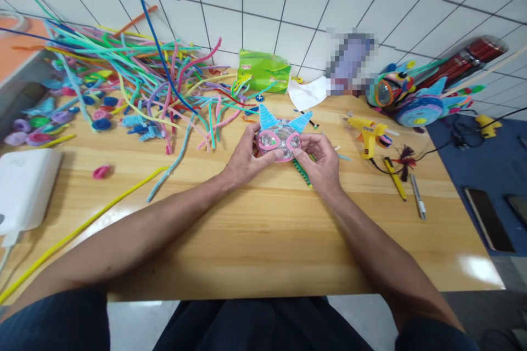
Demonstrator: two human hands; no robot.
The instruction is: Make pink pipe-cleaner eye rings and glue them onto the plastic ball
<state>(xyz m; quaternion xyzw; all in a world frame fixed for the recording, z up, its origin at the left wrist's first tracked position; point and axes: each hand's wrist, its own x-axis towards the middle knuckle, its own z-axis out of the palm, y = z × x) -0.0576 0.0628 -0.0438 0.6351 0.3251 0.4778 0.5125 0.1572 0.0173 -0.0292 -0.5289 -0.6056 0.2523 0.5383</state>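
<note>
A small round craft face (279, 141) with pink pipe-cleaner eye rings, a shiny middle and two blue pointed ears is held just above the wooden table (263, 241). My left hand (247, 158) grips its left edge. My right hand (321, 162) pinches its right edge and also holds a green pipe cleaner (302, 174) that sticks out under the fingers.
A big heap of coloured pipe cleaners (140, 77) covers the far left. A yellow glue gun (368, 132), a yellow pen and a silver pen lie to the right. A white box (25, 186) sits at the left edge; finished crafts (415, 100) stand at back right.
</note>
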